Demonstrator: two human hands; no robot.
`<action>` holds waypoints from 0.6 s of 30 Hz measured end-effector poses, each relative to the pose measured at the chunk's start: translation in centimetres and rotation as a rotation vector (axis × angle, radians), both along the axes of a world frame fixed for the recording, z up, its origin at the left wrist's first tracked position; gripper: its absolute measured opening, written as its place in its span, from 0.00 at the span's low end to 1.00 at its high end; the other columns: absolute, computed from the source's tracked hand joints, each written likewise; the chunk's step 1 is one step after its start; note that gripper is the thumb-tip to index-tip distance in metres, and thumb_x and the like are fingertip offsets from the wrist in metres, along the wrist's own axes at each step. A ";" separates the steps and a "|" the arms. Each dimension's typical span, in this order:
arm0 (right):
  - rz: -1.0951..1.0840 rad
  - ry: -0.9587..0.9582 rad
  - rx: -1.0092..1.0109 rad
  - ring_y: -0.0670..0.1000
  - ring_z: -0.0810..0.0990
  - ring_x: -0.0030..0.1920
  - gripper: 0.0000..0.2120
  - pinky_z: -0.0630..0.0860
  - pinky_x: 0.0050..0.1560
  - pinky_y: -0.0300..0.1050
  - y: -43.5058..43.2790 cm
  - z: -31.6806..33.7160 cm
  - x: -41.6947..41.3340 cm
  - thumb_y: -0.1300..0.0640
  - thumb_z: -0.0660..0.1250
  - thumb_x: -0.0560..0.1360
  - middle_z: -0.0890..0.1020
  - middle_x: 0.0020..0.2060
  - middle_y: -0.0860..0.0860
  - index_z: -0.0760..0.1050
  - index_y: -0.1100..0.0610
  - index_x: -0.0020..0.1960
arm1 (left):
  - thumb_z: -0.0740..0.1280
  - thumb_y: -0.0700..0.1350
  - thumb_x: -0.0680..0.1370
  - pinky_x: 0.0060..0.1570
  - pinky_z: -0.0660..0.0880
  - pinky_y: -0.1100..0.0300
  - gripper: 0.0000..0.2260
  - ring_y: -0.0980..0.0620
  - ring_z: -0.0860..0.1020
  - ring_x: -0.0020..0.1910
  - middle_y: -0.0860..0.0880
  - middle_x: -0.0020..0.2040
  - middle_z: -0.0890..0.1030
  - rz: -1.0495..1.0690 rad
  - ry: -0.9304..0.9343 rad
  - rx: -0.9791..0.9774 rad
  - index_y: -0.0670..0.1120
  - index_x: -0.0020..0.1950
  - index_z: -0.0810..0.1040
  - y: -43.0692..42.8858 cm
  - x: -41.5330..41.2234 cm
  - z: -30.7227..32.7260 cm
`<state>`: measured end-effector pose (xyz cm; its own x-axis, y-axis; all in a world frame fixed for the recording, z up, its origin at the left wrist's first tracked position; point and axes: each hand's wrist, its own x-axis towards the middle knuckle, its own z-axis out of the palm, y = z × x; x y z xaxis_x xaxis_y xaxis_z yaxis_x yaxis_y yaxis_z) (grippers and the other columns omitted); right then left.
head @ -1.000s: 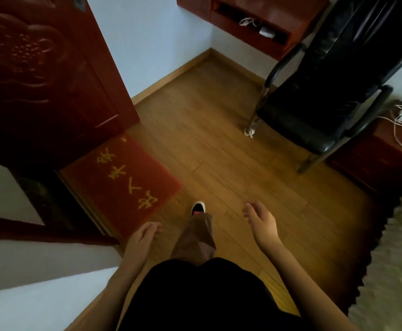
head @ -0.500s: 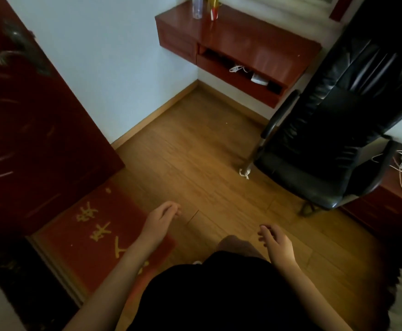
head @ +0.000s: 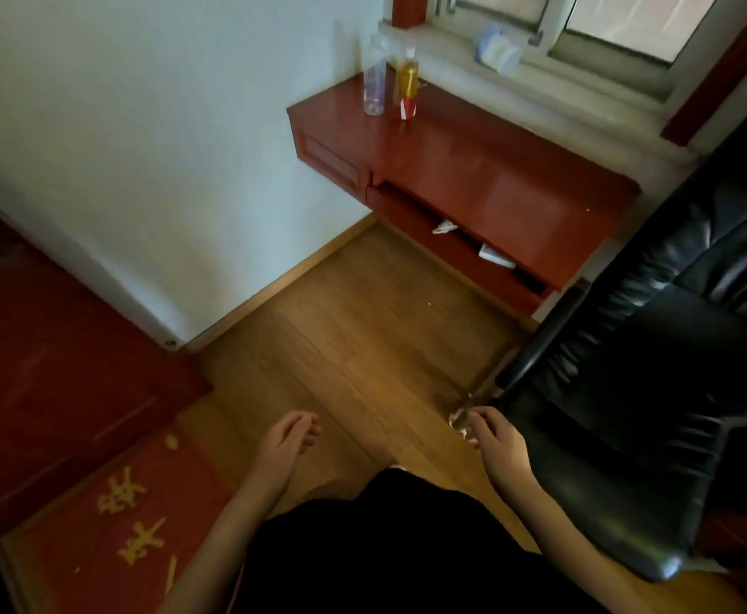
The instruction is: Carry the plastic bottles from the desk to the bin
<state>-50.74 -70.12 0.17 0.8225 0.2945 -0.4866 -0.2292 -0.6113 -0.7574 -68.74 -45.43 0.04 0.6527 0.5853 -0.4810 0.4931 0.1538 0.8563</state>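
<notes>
Two plastic bottles stand upright on the far left corner of a red wall-mounted desk (head: pixel 473 144): a clear bottle (head: pixel 374 77) and, just right of it, a yellow bottle with a red label (head: pixel 407 87). Both are well beyond my hands. My left hand (head: pixel 285 445) hangs low over the wooden floor, fingers loosely together and holding nothing. My right hand (head: pixel 498 440) is lower right, next to the chair's armrest, fingers loosely curled and empty. No bin is in view.
A black leather office chair (head: pixel 655 370) fills the right side, close to my right hand. A dark red door (head: pixel 43 347) and a red doormat (head: pixel 110 516) lie on the left. The desk's open shelf (head: pixel 464 245) holds small items. A window sill (head: pixel 540 68) runs behind the desk.
The view has swung up and forward: the desk with the two bottles has come fully into view and closer. Both hands stay empty and have shifted slightly apart.
</notes>
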 end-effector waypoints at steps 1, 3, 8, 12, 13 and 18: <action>0.030 -0.009 0.007 0.50 0.81 0.46 0.09 0.77 0.45 0.43 1.4 0.5 2.2 0.50 0.61 0.80 0.83 0.44 0.50 0.77 0.51 0.53 | 0.57 0.38 0.82 0.42 0.74 0.60 0.11 0.47 0.77 0.42 0.42 0.42 0.79 0.024 -0.008 0.009 0.41 0.47 0.78 0.8 1.4 0.3; 0.070 -0.014 0.021 0.49 0.81 0.46 0.09 0.78 0.47 0.46 4.3 1.4 6.1 0.49 0.60 0.80 0.82 0.44 0.50 0.77 0.51 0.53 | 0.57 0.36 0.82 0.37 0.74 0.67 0.11 0.48 0.76 0.39 0.43 0.40 0.79 0.072 -0.023 0.032 0.39 0.47 0.78 2.4 3.8 0.7; 0.190 -0.032 0.071 0.47 0.81 0.47 0.07 0.79 0.49 0.46 11.5 1.6 13.7 0.49 0.60 0.80 0.81 0.46 0.48 0.76 0.47 0.51 | 0.57 0.39 0.82 0.37 0.73 0.65 0.12 0.49 0.76 0.40 0.44 0.41 0.80 0.149 0.038 0.010 0.45 0.44 0.78 7.0 8.2 -0.3; 0.200 -0.003 0.077 0.48 0.81 0.47 0.07 0.79 0.49 0.46 17.1 0.6 18.6 0.49 0.60 0.80 0.81 0.46 0.48 0.76 0.47 0.51 | 0.58 0.42 0.82 0.42 0.72 0.57 0.12 0.47 0.77 0.42 0.44 0.43 0.81 0.176 0.084 0.000 0.45 0.45 0.79 12.1 12.7 -1.8; 0.191 -0.001 0.076 0.48 0.81 0.46 0.07 0.79 0.49 0.47 18.5 0.3 19.9 0.49 0.60 0.80 0.82 0.46 0.48 0.76 0.47 0.50 | 0.58 0.42 0.82 0.41 0.72 0.58 0.12 0.47 0.77 0.42 0.44 0.43 0.81 0.168 0.086 0.001 0.46 0.45 0.79 13.6 14.4 -1.9; 0.119 0.012 0.049 0.50 0.82 0.46 0.07 0.78 0.48 0.47 25.3 -0.3 26.2 0.50 0.60 0.80 0.82 0.45 0.49 0.77 0.48 0.51 | 0.57 0.41 0.82 0.40 0.74 0.66 0.11 0.49 0.78 0.43 0.43 0.45 0.81 0.054 0.065 0.052 0.44 0.48 0.79 22.2 23.6 -1.4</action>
<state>-24.56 -44.82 -0.15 0.7744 0.4134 -0.4789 -0.1666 -0.5970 -0.7847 -45.14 -23.21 -1.37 0.5879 0.6441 -0.4894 0.5404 0.1374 0.8301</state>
